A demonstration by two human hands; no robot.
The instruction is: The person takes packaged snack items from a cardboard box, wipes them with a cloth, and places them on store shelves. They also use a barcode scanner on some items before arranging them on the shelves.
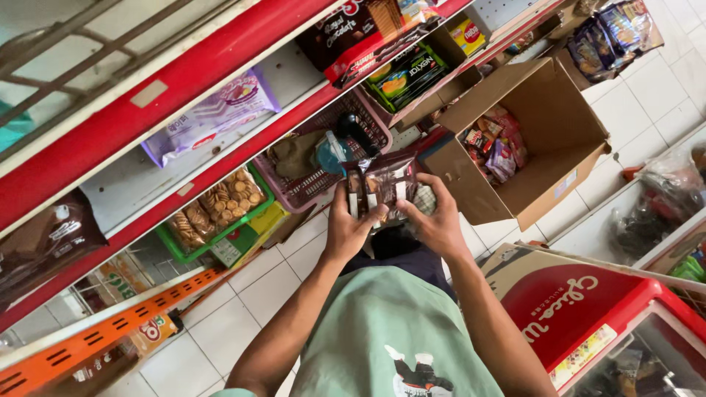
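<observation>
A: What have the hands got?

B: Both grip a small stack of dark brown snack packs (382,184), held up in front of the chest. The left hand (347,224) clasps the stack's left edge, thumb on the front; the right hand (440,220) wraps the right edge, fingers curled behind

A: Where is that against the shelves?

B: Just in front of the pink basket (323,158) on the red shelf (176,88), with the open carton (529,140) of mixed snacks on the floor to the right. A green basket (220,213) of biscuits sits lower left

A: How should the sorting go, as you judge it?

B: I'd keep the packs squared between both palms, thumbs fanning the fronts one by one so none slips out. Hold by the sealed edges, not the middles, since the contents probably crush easily

A: Anything in the way?

B: The red chest freezer (588,316) stands close at the right elbow, so keep the arms tucked in
</observation>
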